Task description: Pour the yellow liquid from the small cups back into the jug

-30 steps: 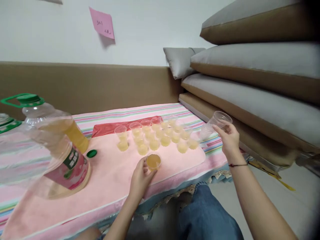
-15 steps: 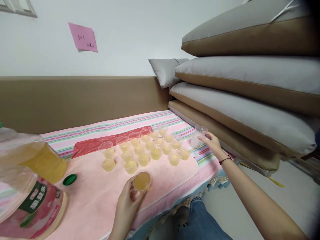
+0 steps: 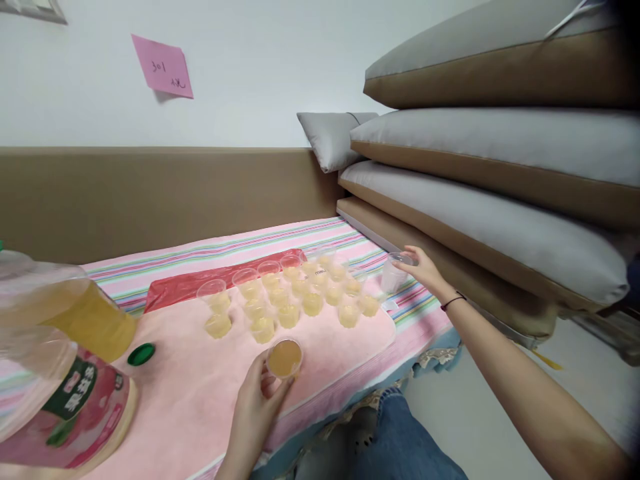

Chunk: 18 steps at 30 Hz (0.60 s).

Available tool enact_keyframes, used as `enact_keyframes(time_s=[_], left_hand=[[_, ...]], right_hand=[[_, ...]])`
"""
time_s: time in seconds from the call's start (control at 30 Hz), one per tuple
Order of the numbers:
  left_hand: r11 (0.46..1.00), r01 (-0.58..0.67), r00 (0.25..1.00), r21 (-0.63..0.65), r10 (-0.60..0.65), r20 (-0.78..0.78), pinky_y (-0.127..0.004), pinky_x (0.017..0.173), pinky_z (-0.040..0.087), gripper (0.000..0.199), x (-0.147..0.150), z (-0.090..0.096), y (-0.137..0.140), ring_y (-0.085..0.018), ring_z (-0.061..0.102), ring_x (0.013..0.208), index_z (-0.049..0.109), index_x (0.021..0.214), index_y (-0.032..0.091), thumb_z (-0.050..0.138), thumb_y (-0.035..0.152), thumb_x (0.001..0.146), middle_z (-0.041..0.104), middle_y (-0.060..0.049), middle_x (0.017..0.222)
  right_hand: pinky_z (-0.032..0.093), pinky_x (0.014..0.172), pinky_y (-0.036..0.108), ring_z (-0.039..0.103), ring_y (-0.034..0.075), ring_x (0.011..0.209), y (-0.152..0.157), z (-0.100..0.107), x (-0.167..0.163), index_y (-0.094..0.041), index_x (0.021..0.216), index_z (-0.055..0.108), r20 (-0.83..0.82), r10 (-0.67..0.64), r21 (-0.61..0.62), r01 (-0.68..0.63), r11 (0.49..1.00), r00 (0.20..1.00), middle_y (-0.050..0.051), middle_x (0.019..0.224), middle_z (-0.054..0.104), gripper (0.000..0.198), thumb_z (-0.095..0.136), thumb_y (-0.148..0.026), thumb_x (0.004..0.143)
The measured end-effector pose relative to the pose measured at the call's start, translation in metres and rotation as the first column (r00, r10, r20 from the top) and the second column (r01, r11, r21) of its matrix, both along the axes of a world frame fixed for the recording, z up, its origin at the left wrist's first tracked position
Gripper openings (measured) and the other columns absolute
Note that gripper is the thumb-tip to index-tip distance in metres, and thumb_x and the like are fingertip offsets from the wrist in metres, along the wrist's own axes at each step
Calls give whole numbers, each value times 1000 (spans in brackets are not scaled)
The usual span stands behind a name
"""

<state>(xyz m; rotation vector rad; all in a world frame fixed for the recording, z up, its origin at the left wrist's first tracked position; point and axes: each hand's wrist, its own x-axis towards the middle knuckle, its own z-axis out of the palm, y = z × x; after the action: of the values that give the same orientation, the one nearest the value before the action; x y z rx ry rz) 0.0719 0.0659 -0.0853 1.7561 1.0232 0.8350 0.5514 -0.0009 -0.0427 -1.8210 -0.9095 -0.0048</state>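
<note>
My left hand is wrapped round a clear plastic cup that holds yellow-brown juice, above the front part of the pink mat. Farther right, my right hand has its thumb and fingers pinched at the rim of a clear plastic cup. That cup tops a stack of nested cups standing on the striped sheet. Between the hands and the back wall stand several cups of pale yellow juice, grouped in rough rows on the mat.
Two large juice bottles, a pink-labelled one and one behind it, are at the left. A green cap lies by them. A red plastic bag lies behind the cups. Stacked grey-brown cushions rise at the right.
My right hand has shifted up a little, from the side of the cup stack to its top rim. The left hand still holds its cup in nearly the same place.
</note>
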Motion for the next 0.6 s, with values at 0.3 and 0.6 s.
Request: enact_keyframes(time_s=[0.3,0.6], left_hand=[[1000,-1,1000,9,1,15,-42,92,54,49,2,3,-3,-27,69,104,60,115,22,72,43,73,71,-9,117],[1000,-4,1000,12,4,6,-41,91,54,51,1,4,-7,-26,67,107,58,120,21,72,35,73,70,-10,119]], right_hand=[[29,115,54,45,38,131,-13,22,-31,-15,124,60,66,-91,-64,95,993,994,18,132,58,80,78,-59,60],[54,83,41,66,28,95,-45,-20,-176,-21,105,64,-97,23,163,-6,987,995,11,112,67,52,67,-62,73]])
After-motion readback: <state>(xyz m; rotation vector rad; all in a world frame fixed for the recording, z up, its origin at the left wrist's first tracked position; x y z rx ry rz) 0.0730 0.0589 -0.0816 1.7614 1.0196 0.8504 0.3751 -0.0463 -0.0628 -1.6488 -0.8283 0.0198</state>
